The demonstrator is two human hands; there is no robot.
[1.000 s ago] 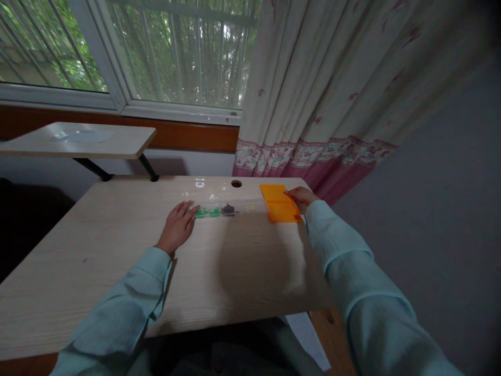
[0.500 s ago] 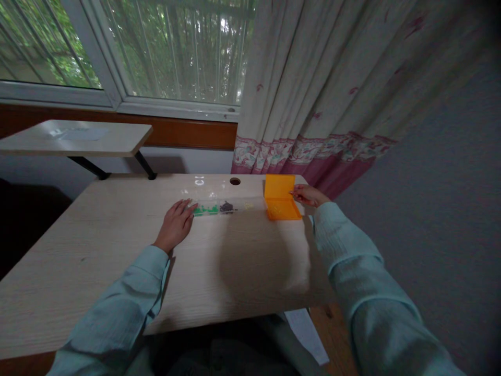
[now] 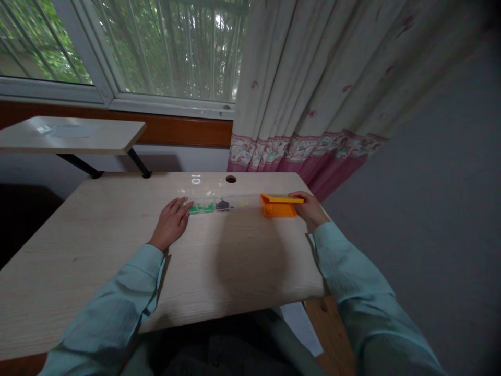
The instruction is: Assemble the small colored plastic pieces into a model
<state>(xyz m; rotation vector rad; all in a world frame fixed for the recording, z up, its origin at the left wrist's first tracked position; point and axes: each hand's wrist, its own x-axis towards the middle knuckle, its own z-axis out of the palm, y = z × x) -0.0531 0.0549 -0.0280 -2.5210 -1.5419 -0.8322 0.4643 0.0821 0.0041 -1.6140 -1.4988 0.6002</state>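
My right hand (image 3: 310,210) grips the outer edge of an orange lid (image 3: 282,198), which is tilted part-way down over its orange box (image 3: 279,211). The box lies near the far right of the desk. My left hand (image 3: 171,223) rests with its fingers stretched out over the left end of a row of clear plastic compartments (image 3: 235,202). Small green pieces (image 3: 202,208) are in the compartment beside its fingertips. To the right come small dark pieces (image 3: 223,205), then a few pale yellow ones (image 3: 243,203). What lies inside the orange box is mostly hidden.
The pale wooden desk (image 3: 242,282) has a round cable hole (image 3: 230,179) near its back edge. A raised shelf (image 3: 74,137) on black legs stands at the back left. A long curtain (image 3: 297,115) hangs behind, with a wall (image 3: 422,209) on the right.
The orange lid has swung down from upright to nearly over its box, with my right hand moving along on its edge. My left hand stays at the clear compartments. The view has shifted slightly.
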